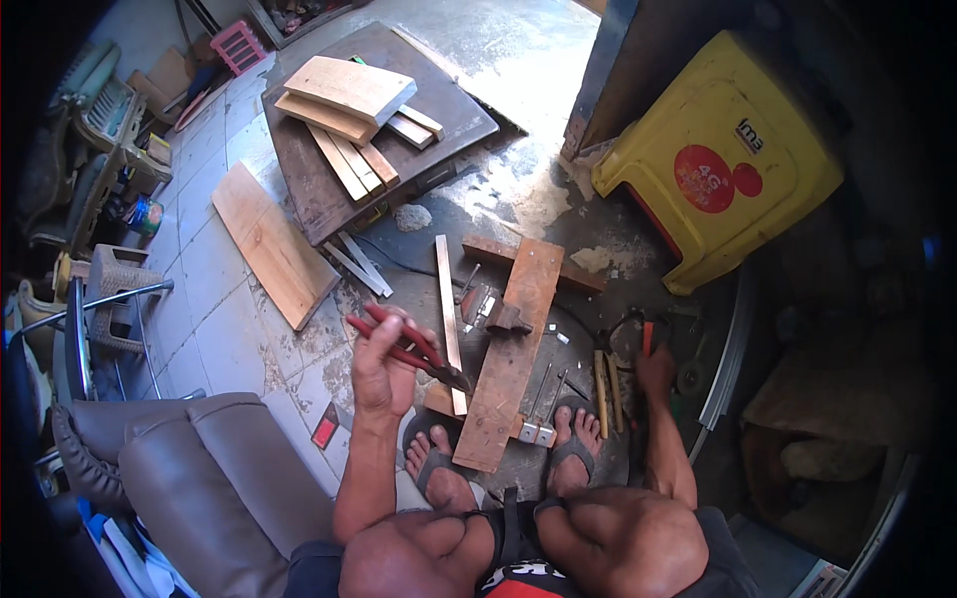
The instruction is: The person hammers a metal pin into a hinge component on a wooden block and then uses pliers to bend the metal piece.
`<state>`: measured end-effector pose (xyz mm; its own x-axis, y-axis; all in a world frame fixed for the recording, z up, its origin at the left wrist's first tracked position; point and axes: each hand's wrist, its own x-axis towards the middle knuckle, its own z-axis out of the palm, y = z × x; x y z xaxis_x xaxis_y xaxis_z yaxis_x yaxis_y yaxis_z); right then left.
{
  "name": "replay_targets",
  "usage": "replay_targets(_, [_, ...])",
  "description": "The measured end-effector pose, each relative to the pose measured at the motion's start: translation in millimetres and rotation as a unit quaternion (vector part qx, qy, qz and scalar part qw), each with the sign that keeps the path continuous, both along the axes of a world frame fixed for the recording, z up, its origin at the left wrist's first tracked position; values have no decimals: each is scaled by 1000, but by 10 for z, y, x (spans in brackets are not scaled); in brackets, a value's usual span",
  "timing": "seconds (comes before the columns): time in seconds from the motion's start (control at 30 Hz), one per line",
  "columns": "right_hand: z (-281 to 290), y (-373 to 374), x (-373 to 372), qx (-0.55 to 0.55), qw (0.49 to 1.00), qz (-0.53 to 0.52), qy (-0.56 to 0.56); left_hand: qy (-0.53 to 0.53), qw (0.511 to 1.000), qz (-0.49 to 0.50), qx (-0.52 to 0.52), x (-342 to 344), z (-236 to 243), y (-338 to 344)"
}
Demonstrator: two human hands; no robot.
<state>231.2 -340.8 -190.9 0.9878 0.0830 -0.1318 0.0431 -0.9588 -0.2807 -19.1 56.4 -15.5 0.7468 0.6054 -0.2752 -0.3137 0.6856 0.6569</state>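
My left hand (384,364) is closed around red-handled pliers (409,344), whose dark jaws point right and down toward a wooden board. That brown board (498,409) lies lengthwise before me, propped on crosspieces, with a dark block (508,319) on it. Just left of the board is a pale, narrow wood strip (448,309). On the right, my right hand (655,371) is closed on a slim orange-red object (648,337); its kind is unclear, and shade hides the fingers partly. Two yellowish wooden sticks or handles (607,389) lie beside that hand.
Planks (349,88) and strips are stacked on a dark low table (459,120). A wide board (274,244) lies on the tiles. At the right stands a yellow plastic stool (738,149); a brown padded seat (224,488) is at left. Thin metal rods (539,389) lie near my feet.
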Motion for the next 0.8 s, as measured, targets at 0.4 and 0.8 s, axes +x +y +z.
replay_targets(0.4, [1774,1614,-858,224,871,433,-59,-66,990,122,-5,69,106,228])
replay_targets(0.8, [1898,1888,-806,114,858,498,-57,-41,984,167,-36,-233,109,242])
